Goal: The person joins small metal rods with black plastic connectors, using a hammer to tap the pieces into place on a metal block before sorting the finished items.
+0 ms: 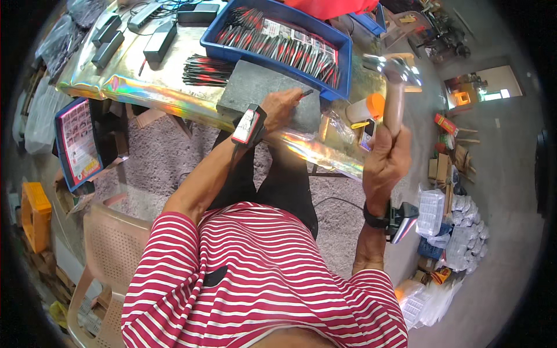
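Note:
My right hand (387, 159) is closed round the pale handle of a hammer (395, 104), held up on the right with its shiny metal head uppermost. My left hand (281, 108) rests on a flat grey block (249, 87) at the table's near edge. Its fingers pinch a slim dark piece (306, 93); only the tip shows, so its kind is unclear. Beside the block lies a pile of slender black and red pieces (206, 71). Behind it, a blue plastic crate (347, 64) holds many similar pieces in rows. Both wrists carry strapped-on devices.
A white jar with an orange lid (376, 107) stands right of the block. Black boxes (161, 43) and cables lie at the table's far left. A plastic chair (116, 235) is at my left. Clear plastic packs (431, 211) are heaped on the floor at right.

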A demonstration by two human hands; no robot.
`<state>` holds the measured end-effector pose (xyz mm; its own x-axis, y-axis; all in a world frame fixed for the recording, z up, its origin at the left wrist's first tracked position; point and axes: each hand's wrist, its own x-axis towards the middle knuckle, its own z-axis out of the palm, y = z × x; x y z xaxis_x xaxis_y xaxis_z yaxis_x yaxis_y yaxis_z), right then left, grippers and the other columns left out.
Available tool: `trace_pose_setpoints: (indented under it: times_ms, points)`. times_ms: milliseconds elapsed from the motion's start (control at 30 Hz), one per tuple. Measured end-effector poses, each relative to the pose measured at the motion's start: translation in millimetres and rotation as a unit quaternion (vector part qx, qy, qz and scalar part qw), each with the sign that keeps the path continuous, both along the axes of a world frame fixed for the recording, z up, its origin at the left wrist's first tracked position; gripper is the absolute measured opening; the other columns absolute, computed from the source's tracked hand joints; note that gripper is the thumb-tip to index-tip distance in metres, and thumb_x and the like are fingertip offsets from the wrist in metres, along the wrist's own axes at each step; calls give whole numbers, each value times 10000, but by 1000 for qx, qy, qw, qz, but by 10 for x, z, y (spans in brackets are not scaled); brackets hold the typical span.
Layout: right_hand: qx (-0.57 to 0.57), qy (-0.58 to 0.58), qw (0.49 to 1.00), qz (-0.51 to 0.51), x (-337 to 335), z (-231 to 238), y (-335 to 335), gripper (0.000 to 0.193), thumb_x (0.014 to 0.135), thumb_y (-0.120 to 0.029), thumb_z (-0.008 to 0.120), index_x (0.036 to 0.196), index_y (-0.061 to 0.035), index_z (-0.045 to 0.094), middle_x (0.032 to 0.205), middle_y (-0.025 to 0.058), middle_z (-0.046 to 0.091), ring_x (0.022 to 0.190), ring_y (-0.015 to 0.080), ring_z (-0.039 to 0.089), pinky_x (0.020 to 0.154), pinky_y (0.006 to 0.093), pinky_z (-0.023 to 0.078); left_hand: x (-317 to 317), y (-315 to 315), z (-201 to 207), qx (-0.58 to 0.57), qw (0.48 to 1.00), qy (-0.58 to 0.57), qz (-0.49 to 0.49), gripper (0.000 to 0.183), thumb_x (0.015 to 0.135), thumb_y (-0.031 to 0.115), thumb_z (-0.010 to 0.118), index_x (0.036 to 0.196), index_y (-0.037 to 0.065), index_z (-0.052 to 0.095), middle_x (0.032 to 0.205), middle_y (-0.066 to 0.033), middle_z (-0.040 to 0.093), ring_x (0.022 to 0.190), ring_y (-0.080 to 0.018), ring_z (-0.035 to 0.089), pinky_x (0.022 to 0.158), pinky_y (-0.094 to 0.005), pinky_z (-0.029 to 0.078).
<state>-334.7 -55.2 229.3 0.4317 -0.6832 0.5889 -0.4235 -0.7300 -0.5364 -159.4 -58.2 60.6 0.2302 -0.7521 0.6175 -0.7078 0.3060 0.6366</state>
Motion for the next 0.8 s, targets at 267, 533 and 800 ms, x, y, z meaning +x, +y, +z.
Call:
trace_pose_setpoints:
  times_ms: [267, 533, 800]
  points:
    - [-20, 155, 988, -13, -41, -440, -139, 156, 830, -183, 493, 845, -33, 536, 618, 171, 506, 515, 322, 495, 468, 391, 370, -12, -14, 22, -20, 1000, -3, -6, 107, 742, -1, 488, 818, 20, 416, 672, -150, 487, 630, -342, 518, 516, -378, 400]
    - [402, -4, 915, 19, -11, -1106, -184, 274, 864, -246, 459, 713, -20, 490, 495, 34, 440, 378, 100, 398, 317, 248, 314, -13, 37, 110, 10, 1000, 8, -14, 125, 728, -35, 482, 824, 22, 425, 681, -153, 493, 643, -339, 528, 544, -382, 417]
    - [622, -202, 756, 22, 132, -1476, -113, 321, 863, -291, 456, 790, 21, 478, 520, 43, 456, 377, 51, 383, 294, 177, 298, 228, -126, 259, 33, 991, 129, -4, 182, 752, -66, 445, 917, 9, 462, 710, -100, 543, 688, -169, 578, 589, -288, 445]
